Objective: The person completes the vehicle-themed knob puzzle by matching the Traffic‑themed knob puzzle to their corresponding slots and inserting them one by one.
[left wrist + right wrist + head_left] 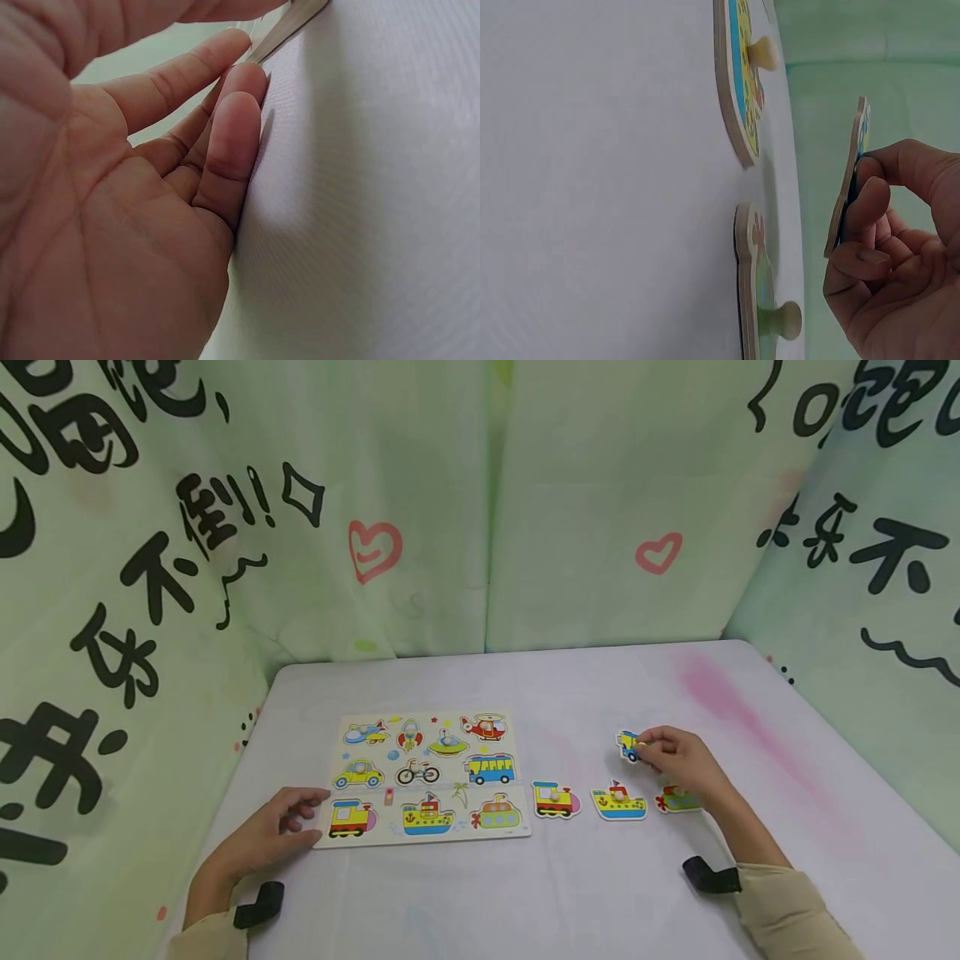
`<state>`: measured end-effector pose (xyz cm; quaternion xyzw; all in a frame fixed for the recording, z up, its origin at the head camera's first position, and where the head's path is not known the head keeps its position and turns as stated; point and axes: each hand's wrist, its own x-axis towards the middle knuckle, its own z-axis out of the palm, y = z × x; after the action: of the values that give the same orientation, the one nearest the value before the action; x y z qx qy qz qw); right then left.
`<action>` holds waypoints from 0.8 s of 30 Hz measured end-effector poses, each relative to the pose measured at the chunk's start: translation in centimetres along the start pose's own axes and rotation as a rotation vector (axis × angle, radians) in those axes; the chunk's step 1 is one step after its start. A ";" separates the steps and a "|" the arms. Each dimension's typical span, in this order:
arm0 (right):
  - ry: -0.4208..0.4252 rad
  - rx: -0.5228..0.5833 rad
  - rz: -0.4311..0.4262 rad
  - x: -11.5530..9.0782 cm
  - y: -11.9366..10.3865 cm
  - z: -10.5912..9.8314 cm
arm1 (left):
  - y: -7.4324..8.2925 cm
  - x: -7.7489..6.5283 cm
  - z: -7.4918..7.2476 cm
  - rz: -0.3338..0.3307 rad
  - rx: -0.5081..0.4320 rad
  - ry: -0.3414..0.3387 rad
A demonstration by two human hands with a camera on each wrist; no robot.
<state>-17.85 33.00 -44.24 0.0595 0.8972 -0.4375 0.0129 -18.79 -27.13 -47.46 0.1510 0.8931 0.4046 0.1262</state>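
My left hand point(262, 831) rests at the left edge of a puzzle board point(388, 828), fingertips and thumb right at the edge with the fingers loosely bent. The board bears pictures of vehicles. My right hand point(686, 764) pinches a yellow and blue bus puzzle piece point(624, 745), held above the table; in the right wrist view the bus piece point(850, 180) stands on edge. Below that hand lies a green submarine piece point(675, 800), partly hidden by it. Left of the submarine lie a ship piece point(619, 806) and a train piece point(553, 800).
A white-covered table point(570, 893) carries the board and pieces. Wooden knobs stick up from the loose pieces, such as the submarine's knob point(786, 321). Pale green curtains point(562, 527) with black writing and red hearts stand around the back and sides.
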 end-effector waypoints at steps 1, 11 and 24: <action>-0.004 0.006 -0.004 0.0 -0.2 0.3 | 0.0 0.0 0.0 -0.002 -0.001 0.001; -0.072 0.031 -0.049 0.5 -2.2 3.4 | 0.2 0.0 0.1 -0.028 -0.006 0.005; -0.144 0.068 -0.102 1.4 -5.0 7.3 | 0.1 0.2 0.1 -0.044 -0.003 0.003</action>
<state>-20.08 24.33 -44.97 -0.0175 0.8803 -0.4711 0.0528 -18.92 -26.97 -47.47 0.1305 0.8957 0.4033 0.1339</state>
